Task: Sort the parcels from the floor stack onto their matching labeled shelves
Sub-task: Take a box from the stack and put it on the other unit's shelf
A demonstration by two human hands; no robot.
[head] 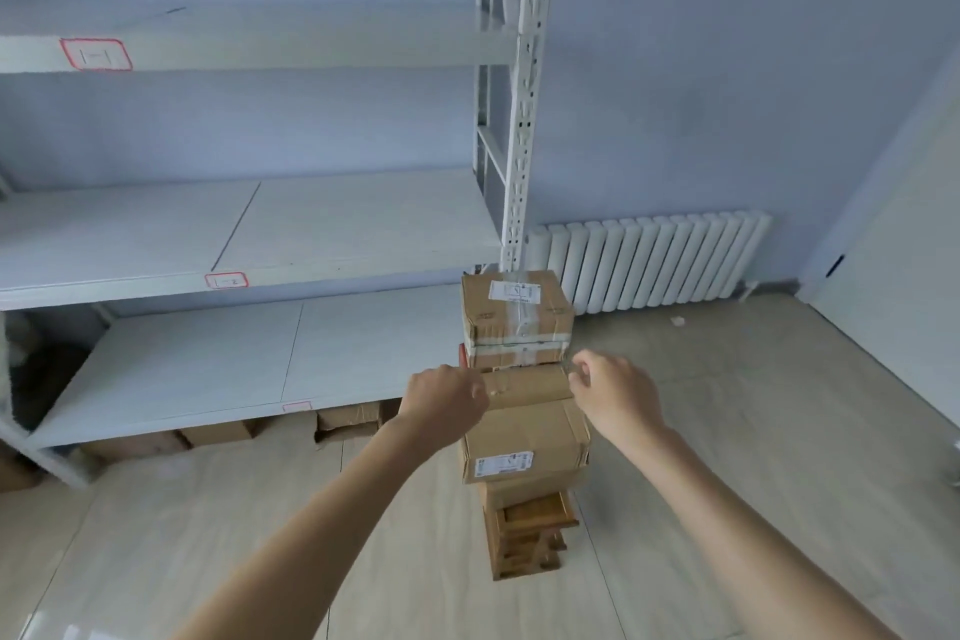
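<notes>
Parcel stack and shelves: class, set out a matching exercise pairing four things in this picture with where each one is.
Things:
1. top parcel
2. radiator
3. wooden stool
4. flattened boxes

Places:
A. under the lowest shelf
B. against the wall, right of the rack
C. highest on the stack
D. beneath the stack, on the floor

Pairs: 1-C, 2-B, 3-D, 4-A

Both hands (447,398) (615,392) outstretched, fingers curled.
</notes>
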